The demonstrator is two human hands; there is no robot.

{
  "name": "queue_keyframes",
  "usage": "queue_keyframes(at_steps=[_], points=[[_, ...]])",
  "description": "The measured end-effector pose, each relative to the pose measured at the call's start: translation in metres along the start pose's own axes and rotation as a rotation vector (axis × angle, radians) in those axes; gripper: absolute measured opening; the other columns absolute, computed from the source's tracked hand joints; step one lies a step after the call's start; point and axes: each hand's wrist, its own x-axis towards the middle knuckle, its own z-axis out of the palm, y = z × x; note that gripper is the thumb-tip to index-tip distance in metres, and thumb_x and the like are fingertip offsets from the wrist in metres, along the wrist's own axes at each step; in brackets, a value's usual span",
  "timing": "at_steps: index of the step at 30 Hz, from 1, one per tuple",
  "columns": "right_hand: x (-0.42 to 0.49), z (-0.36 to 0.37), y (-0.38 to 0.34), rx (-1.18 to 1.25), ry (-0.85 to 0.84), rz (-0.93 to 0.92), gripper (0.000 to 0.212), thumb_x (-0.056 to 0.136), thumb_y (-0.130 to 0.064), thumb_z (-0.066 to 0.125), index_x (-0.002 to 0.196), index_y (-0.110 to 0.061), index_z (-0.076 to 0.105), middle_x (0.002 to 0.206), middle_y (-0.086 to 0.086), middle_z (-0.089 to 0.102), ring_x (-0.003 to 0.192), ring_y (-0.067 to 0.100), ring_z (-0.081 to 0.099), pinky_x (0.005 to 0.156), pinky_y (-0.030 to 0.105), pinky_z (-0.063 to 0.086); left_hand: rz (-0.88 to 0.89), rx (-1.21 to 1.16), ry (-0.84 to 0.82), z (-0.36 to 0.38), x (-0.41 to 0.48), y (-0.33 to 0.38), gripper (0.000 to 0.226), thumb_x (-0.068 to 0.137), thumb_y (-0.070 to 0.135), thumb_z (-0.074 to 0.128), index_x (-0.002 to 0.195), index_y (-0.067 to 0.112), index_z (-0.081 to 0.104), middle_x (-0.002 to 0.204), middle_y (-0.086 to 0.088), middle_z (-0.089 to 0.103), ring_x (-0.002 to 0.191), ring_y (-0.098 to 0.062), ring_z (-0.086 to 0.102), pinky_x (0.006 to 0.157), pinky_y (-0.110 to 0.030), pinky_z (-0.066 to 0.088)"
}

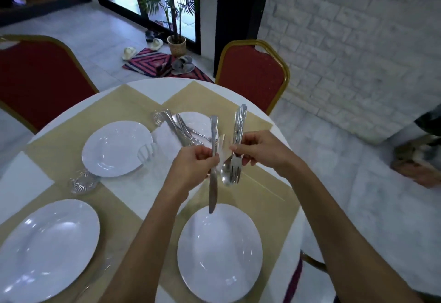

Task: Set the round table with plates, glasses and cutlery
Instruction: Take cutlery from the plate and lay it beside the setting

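Above the round table (133, 190), my left hand (194, 163) grips a table knife (213, 183) with its blade pointing down toward the near white plate (219, 252). My right hand (256, 149) holds a fork and spoon (232, 168) together, heads down. More cutlery (183, 128) lies heaped on the far plate (199, 121). Two other white plates (112, 147) (45, 248) sit at the left. A clear glass (82, 181) lies on its side between them, another glass (146, 153) stands beside the middle plate, and a third (158, 116) is at the far plate.
Beige placemats (260, 197) lie under the plates on the white cloth. Red chairs with gold frames stand at the far left (40, 83) and far right (253, 76). A potted palm (176, 42), a striped mat and sandals are on the floor beyond. A person's foot (420, 171) shows at right.
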Motion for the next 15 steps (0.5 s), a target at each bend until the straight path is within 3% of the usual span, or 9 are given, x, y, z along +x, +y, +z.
queue_keyframes(at_steps=[5,9,15], points=[[-0.045,0.030,0.031,-0.007,-0.086,0.101,0.018,0.092,-0.024,0.069,0.099,-0.008,0.074,0.089,0.009,0.076,0.069,0.011,0.068,0.063,0.024,0.049,-0.039,0.019,-0.071,0.015,-0.039,-0.036,0.015,0.074,0.029,0.077,0.079,0.015,0.073,0.071,-0.003,0.071,0.066,-0.018,0.063,0.071,-0.038,0.054],[-0.071,0.050,0.050,0.051,-0.108,0.130,0.023,0.093,-0.023,0.068,0.107,-0.004,0.072,0.088,0.008,0.074,0.071,0.011,0.066,0.064,0.024,0.047,-0.066,0.068,-0.123,0.021,-0.062,-0.056,0.009,0.080,0.021,0.076,0.083,0.014,0.072,0.078,-0.006,0.075,0.071,-0.021,0.069,0.064,-0.034,0.054],[-0.101,0.067,0.069,0.149,-0.085,0.143,0.018,0.093,-0.022,0.068,0.101,-0.006,0.073,0.083,0.003,0.072,0.070,0.012,0.065,0.064,0.025,0.048,-0.080,0.157,-0.159,0.027,-0.088,-0.070,0.013,0.082,0.020,0.073,0.090,0.010,0.071,0.079,-0.006,0.074,0.062,-0.012,0.063,0.053,-0.022,0.045]])
